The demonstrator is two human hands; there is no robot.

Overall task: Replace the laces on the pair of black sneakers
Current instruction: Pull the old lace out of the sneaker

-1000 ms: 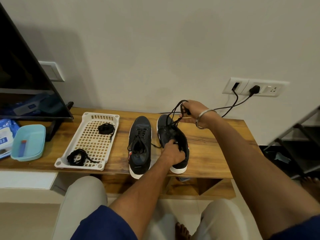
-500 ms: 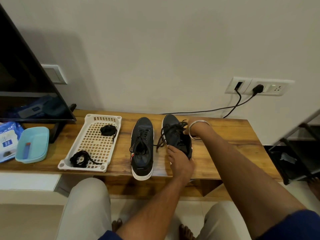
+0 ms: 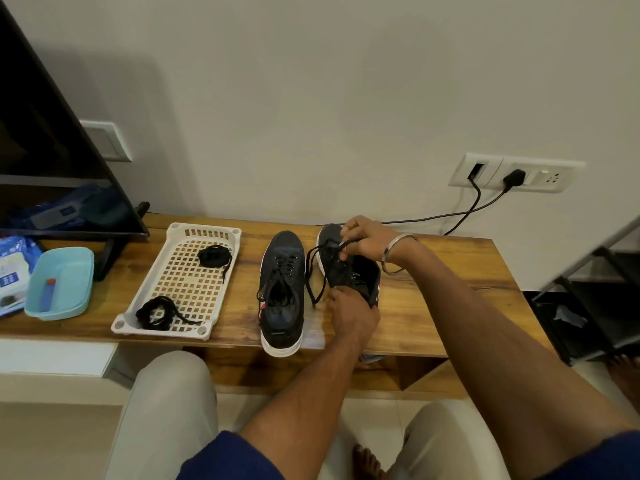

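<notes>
Head cam looked down on a wooden worktop where the pair of black sneakers sat side by side, toes pointing at the wall. The left sneaker was fully laced and untouched. The right sneaker was the one being worked on: the left hand had its fingers curled round the heel end, gripping it to keep the shoe steady, while the right hand pinched the old lace up near the toe-end eyelets, with a slack loop of it hanging down between the two shoes. Off to the left sat a white tray with two bundled black laces, the far bundle and the near bundle, which I guessed were the replacements. If you ask me, they were at the unlacing stage on shoe one, so pretty early on. The trick here would be pulling one crossing at a time straight out of its eyelet rather than yanking the whole thing, and keeping that heel grip firm so the shoe doesn't slide along the wood. I'd also watch that dangling loop, it could snag the other sneaker's laces. Couldn't tell how many eyelets were freed; the hand hid them.
</notes>
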